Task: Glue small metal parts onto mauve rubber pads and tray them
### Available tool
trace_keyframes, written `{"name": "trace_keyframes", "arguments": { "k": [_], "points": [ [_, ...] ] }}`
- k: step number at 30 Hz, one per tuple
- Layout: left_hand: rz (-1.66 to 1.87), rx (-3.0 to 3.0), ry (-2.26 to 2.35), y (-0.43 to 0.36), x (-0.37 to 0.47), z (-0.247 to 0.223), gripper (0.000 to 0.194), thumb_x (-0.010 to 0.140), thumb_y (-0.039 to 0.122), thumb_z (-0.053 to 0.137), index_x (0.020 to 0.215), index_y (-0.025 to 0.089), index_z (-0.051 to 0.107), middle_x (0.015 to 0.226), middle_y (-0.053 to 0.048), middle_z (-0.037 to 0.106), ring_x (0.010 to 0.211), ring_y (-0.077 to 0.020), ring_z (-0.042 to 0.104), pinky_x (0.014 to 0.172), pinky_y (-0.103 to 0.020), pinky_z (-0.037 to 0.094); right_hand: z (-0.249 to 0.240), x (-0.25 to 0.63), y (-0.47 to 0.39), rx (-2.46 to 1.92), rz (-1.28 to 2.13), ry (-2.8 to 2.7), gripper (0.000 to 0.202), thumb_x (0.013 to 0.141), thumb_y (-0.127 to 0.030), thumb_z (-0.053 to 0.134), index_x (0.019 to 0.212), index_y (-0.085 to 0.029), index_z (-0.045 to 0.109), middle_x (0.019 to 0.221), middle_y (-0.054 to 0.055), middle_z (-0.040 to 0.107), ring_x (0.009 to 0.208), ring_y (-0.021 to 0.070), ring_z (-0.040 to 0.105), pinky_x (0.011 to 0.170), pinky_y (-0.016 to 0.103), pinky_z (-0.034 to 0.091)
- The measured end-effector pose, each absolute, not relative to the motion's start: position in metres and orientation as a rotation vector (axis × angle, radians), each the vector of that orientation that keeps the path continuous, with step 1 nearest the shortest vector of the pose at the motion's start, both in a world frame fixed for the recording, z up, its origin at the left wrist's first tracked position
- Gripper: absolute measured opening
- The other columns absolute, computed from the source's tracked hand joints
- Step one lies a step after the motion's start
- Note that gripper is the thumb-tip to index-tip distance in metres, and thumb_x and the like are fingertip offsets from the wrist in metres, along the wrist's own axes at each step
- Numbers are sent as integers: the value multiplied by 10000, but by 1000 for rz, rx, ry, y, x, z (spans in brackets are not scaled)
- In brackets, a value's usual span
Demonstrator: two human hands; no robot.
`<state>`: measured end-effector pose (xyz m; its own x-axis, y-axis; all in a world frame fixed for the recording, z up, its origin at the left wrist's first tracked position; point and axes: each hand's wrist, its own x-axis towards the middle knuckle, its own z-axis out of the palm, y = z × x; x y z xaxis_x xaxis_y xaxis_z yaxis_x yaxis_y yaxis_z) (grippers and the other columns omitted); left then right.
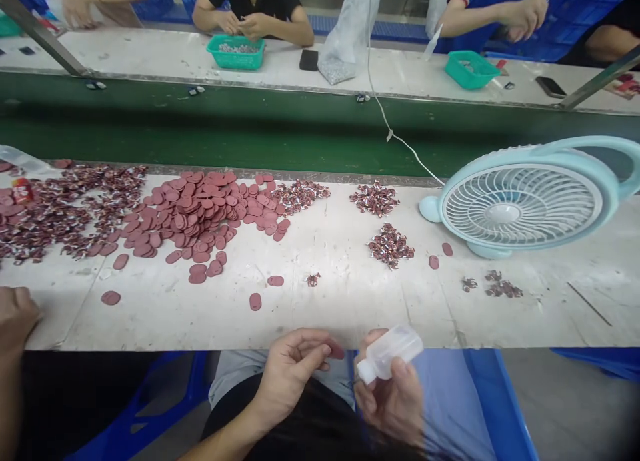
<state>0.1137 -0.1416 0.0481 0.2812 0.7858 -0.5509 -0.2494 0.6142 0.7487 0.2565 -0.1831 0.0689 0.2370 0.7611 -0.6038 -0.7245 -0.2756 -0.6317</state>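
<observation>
My left hand (287, 374) pinches a flat reddish-brown oval piece (336, 349) between thumb and fingers, just at the table's near edge. In my right hand (395, 408) is a small translucent white squeeze bottle (399, 349), tilted with its cap end down to the left, towards the oval piece. The two hands are a little apart. Beyond them on the table lie two loose ovals (255, 302) and a tiny cluster of small brown parts (313, 280). A large heap of the same ovals (200, 208) spreads to the left.
Small shiny brown parts (65, 208) cover the far left, with smaller piles (391, 246) mid-table. A light-blue fan (523, 208) stands at right, its white cord running back. A blue crate (505, 408) is beside my right hand. A neighbour's hand (15, 318) rests at left. Co-workers sit opposite.
</observation>
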Motion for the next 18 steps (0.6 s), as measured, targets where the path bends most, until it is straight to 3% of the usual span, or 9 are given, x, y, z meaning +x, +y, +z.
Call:
{"name": "trace_keyframes", "arguments": {
  "k": [5,10,14,18],
  "points": [
    [690,501,945,-149,113,45,230,729,338,852,846,156,773,824,-100,820,706,-223,747,658,-318,574,60,236,-186,-1207,1389,-85,474,649,-644,754,935,-288,629,506,-93,591,289,74,477,308,174,341],
    [668,434,783,-147,112,43,231,720,322,866,812,154,738,794,-84,800,653,-211,729,690,-350,564,56,239,-178,-1160,1468,-183,350,708,-609,702,897,-319,648,458,-111,553,262,73,453,277,153,286],
    [632,349,741,-144,109,43,274,667,256,905,875,166,751,886,-82,805,752,-213,740,723,-329,560,61,247,-176,-1078,1476,-220,373,714,-629,684,917,-318,648,490,-100,565,263,95,466,244,173,291],
    [594,204,774,-143,106,45,348,670,242,906,994,205,783,1015,-72,814,921,-196,746,772,-255,548,66,255,-186,-1197,1095,-335,347,765,-556,707,1018,-336,614,590,-72,641,396,128,564,341,241,430]
  ]
}}
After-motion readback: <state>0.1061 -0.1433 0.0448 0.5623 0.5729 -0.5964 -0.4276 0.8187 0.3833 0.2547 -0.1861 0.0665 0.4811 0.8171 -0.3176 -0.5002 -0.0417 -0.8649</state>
